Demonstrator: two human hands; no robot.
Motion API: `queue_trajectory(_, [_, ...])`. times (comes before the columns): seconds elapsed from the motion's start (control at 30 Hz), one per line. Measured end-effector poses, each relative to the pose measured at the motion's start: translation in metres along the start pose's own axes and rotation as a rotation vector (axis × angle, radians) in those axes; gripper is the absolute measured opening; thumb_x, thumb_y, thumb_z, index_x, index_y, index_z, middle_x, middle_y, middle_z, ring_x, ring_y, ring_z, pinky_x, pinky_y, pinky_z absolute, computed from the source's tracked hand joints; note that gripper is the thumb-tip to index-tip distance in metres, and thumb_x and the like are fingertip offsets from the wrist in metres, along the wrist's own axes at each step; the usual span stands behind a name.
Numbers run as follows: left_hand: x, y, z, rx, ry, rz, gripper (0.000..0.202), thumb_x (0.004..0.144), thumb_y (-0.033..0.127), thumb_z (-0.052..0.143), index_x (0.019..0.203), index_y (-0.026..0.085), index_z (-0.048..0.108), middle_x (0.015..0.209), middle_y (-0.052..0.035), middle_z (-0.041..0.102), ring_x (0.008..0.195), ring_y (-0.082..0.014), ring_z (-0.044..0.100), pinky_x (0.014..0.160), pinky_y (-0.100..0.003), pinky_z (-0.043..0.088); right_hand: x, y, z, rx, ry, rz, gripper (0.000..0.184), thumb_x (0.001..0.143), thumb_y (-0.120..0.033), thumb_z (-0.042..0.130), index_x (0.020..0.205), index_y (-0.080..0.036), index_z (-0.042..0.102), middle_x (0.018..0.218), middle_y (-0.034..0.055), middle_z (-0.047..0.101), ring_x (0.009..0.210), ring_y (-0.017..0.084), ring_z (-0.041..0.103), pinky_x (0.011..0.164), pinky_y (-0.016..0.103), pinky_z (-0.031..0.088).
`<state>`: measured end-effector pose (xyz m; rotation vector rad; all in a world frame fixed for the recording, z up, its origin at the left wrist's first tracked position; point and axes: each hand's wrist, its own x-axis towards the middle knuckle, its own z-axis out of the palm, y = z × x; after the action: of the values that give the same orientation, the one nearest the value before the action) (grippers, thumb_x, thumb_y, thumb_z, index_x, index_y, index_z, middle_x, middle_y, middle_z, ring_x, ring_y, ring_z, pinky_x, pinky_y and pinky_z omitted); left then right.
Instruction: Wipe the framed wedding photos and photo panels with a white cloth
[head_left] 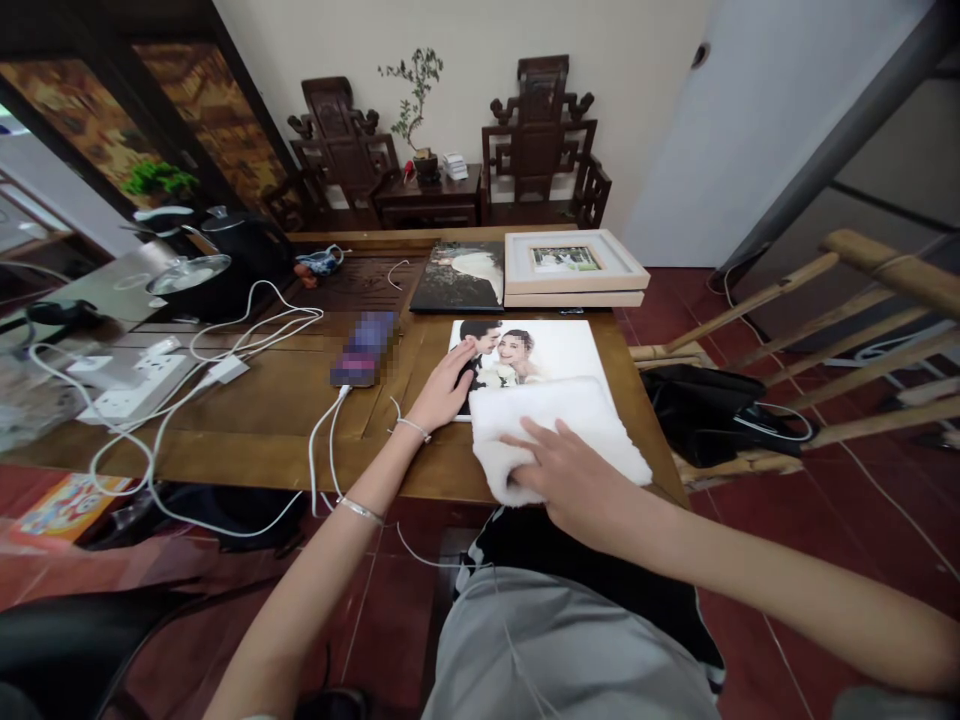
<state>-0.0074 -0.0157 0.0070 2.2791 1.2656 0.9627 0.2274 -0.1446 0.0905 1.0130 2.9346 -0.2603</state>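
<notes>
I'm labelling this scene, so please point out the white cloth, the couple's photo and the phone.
White cloth (589,412): head view, on its upper part, beyond the fingers.
Couple's photo (564,352): head view, on the white background right of the couple.
Phone (364,350): head view, on its pixelated screen.

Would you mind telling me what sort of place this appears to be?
Most likely a home's living or tea room: two dark carved wooden chairs flank a small dark wooden side table, and a round black pot with a shiny lid stands on the long brown wooden table.
</notes>
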Motion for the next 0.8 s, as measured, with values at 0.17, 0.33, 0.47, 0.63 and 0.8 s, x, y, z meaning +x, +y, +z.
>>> queue_trajectory(0.17, [0.000,-0.001,0.001,-0.002,0.003,-0.002,0.049,0.098,0.027,0.039,0.144,0.017,0.049,0.157,-0.0104,0.042,0.148,-0.0216,0.034,0.124,-0.046,0.023,0.010,0.022,-0.005,0.054,0.095,0.069,0.056,0.070,0.006,0.044,0.117,-0.016,0.066,0.126,0.0175,0.065,0.137,0.033,0.043,0.107,0.054,0.038])
queue_trajectory(0.33, [0.000,-0.001,0.001,-0.020,0.006,0.002,0.049,0.099,0.032,0.039,0.145,0.020,0.049,0.157,-0.0085,0.041,0.147,-0.0220,0.035,0.124,-0.047,0.024,0.051,0.064,-0.010,-0.021,0.126,0.171,0.055,0.076,0.002,0.043,0.124,-0.017,0.062,0.135,0.0185,0.059,0.133,0.036,0.046,0.100,0.054,0.042])
queue_trajectory(0.47, [-0.002,0.006,-0.002,-0.073,0.047,-0.025,0.054,0.103,0.045,0.031,0.147,0.017,0.047,0.156,-0.0110,0.042,0.147,-0.0214,0.036,0.124,-0.043,0.024,0.083,0.082,-0.007,-0.078,0.151,0.177,0.059,0.079,-0.001,0.044,0.134,-0.017,0.058,0.161,0.0144,0.031,0.146,0.042,0.025,0.105,0.072,0.030])
queue_trajectory(0.63, [-0.003,0.016,-0.006,-0.199,0.177,0.016,0.063,0.103,0.056,0.023,0.152,0.020,0.040,0.159,-0.0085,0.038,0.149,-0.0219,0.032,0.124,-0.042,0.023,0.106,0.065,0.007,-0.174,0.172,0.099,0.042,0.089,-0.024,0.051,0.128,-0.017,0.065,0.164,0.0135,0.025,0.147,0.049,0.016,0.105,0.081,0.018])
queue_trajectory(0.8, [-0.004,0.016,-0.008,-0.228,0.225,0.019,0.064,0.103,0.057,0.013,0.153,0.026,0.038,0.161,-0.0037,0.035,0.152,-0.0215,0.023,0.125,-0.043,0.020,0.100,0.037,0.016,-0.208,0.168,-0.060,0.037,0.090,-0.022,0.050,0.121,-0.019,0.070,0.161,0.0138,0.033,0.146,0.048,0.021,0.107,0.078,0.021])
